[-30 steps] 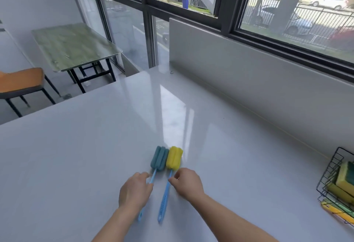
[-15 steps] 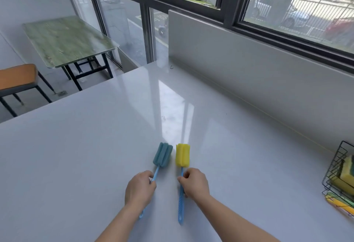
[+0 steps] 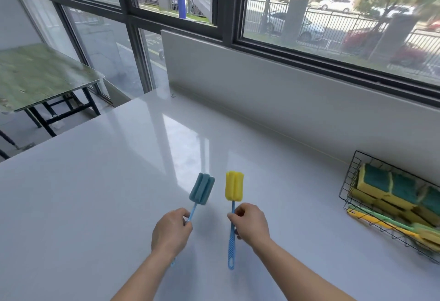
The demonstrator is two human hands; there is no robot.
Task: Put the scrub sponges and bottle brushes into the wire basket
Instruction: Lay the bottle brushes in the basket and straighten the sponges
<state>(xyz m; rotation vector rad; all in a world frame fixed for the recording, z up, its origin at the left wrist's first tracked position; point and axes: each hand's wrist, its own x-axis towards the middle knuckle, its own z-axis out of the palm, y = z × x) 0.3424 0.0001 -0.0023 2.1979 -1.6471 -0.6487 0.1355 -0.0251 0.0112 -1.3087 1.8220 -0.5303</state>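
Bright room, big windows [image 3: 333, 27] onto a street, green side table [image 3: 40, 79] off left. I'm over the white glossy countertop [image 3: 107, 193], which takes up most of the view. Wire basket [image 3: 350, 181] sits at the far right edge, well apart from my hands, already holding the scrub sponges [image 3: 390, 188] stacked yellow-and-green, plus other bottle brushes [image 3: 381, 219] lying along its near side (partly cut off by the frame).

What changed: half a second ago the two brush heads lay close together on the counter; now they are spread apart and look raised off it. Left hand [image 3: 170, 231] is closed around the handle of the teal-headed brush [image 3: 202, 188], head tilted right. Right hand [image 3: 251, 225] is pinched on the handle of the yellow-headed brush [image 3: 234, 188], nearly upright, blue handle tail hanging below the fist.

My read: both grasps are done and these look like the last two items out. Next is a carry rightward to the basket.
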